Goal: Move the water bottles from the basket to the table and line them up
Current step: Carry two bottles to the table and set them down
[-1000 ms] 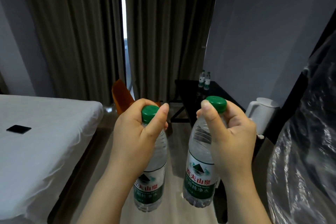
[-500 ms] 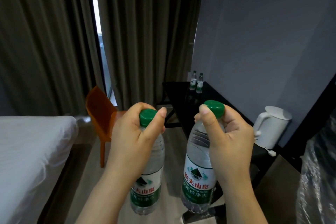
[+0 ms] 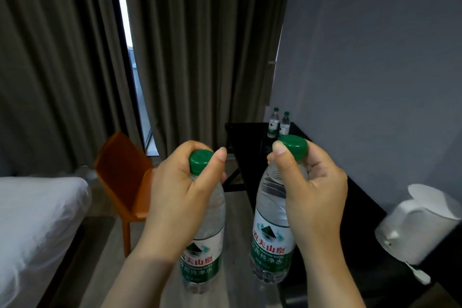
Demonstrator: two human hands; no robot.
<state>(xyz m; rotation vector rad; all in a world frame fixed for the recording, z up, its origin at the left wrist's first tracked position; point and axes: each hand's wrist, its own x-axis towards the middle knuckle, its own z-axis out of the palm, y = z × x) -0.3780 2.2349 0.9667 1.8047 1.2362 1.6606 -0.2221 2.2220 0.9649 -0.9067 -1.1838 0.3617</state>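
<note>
Coming nearer to the counter [image 3: 246,140], the left grip [image 3: 180,190] is clasping the left bottle [image 3: 203,255] by its neck and the right grip [image 3: 313,190] the right bottle [image 3: 272,240], both in the air. Two other bottles [image 3: 280,124] are already standing there, so placing is probably coming soon.
</note>
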